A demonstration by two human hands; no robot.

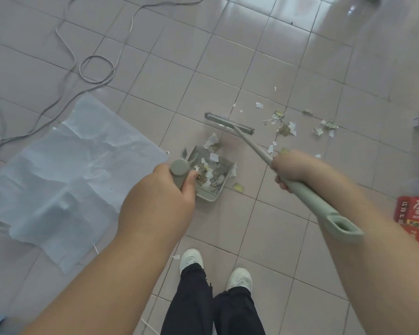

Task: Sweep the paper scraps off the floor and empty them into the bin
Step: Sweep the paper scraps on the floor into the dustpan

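Tiled floor [228, 56]; scraps [286, 128] beyond fingers [279, 183].

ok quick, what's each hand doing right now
Left hand: closed on the dustpan handle.
Right hand: closed around the broom handle.

One head-worn wide-angle view, looking steeply down.

It faces forward over the tiled floor [228, 56], near enough that both forearms fill the lower frame; the wearer's shoes [191, 259] sit at bottom centre.
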